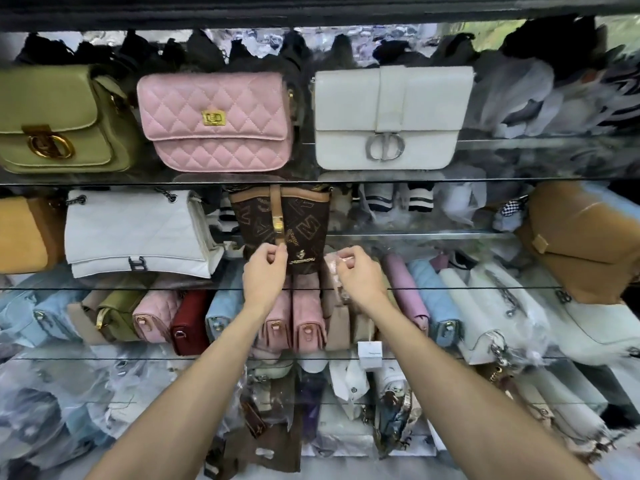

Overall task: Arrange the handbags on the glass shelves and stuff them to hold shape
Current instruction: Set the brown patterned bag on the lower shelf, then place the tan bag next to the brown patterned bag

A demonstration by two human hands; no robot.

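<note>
Brown monogram handbag (282,226) stands upright on the middle glass shelf (433,233), between a white quilted bag (135,233) and a tan bag (585,240). Left hand (265,275) fingers pinch its tan strap end; right hand (356,275) fingers curled beside the bag's right lower edge, grasp unclear.

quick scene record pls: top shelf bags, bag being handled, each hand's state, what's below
top shelf, left to right: green bag, pink quilted bag, white flap bag
bag in work: brown monogram bag, upright on second shelf
neighbour: white quilted bag to its left
left hand: pinches tan strap end
right hand: fingers curled at the bag's lower right; grip unclear
lower shelf: row of small bags on edge, pink, red, blue, white
</note>
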